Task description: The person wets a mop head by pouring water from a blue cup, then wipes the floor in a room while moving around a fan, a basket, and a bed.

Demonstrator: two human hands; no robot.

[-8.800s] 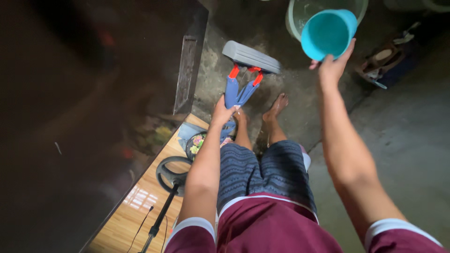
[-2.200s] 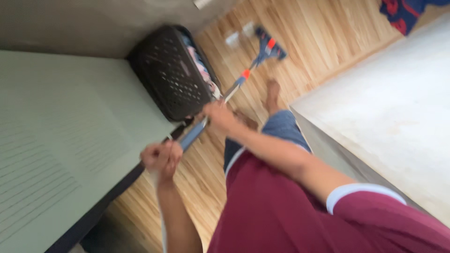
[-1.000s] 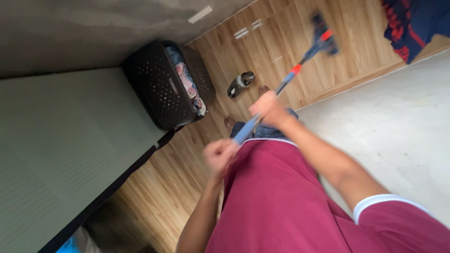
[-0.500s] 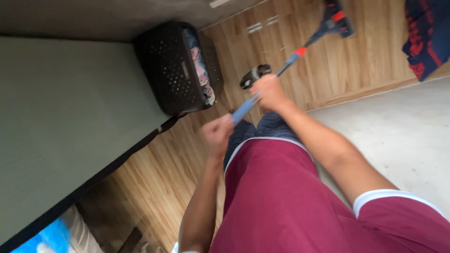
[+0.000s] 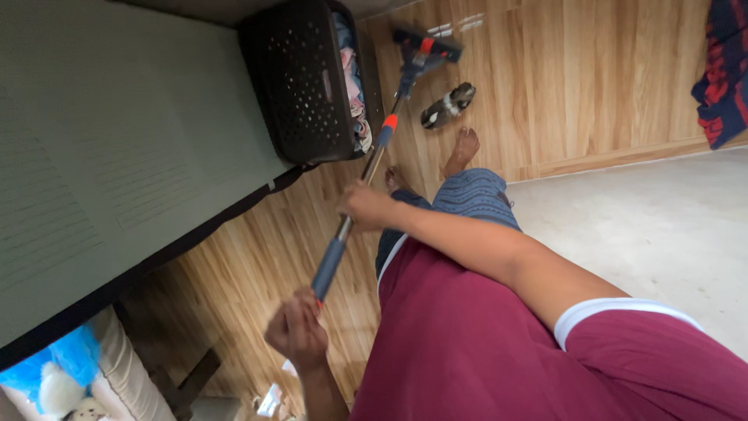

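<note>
Mop head now lies on the wood floor at the far end, just beside the dark basket — half a second ago it was out to the right, nearer the red-and-blue cloth. Both hands grip the pole: right hand closed at mid-shaft, left hand closed at the near end. A slipper lies just right of the head — the stroke has swept left, toward the basket.
</note>
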